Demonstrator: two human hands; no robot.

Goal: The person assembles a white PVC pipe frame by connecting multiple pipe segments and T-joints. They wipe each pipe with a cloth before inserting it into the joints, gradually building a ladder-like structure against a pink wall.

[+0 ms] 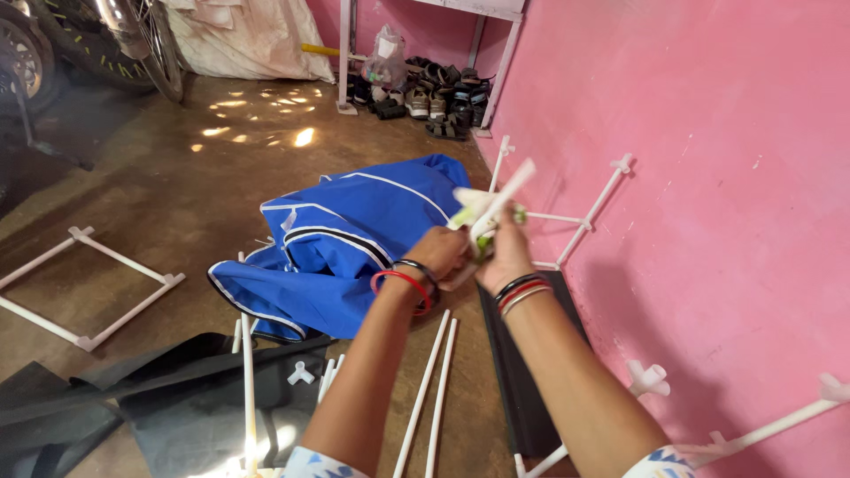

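Above the blue fabric cover, left hand and right hand both grip one white tube with its connector; two loose white rods lie on the floor below. One assembled frame lies well apart at left.

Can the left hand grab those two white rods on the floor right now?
Probably not right away. The left hand is busy up high, gripping a white connector piece together with the right hand. The rods lie bare on the floor below, nothing covering them, so it would have to let go first.
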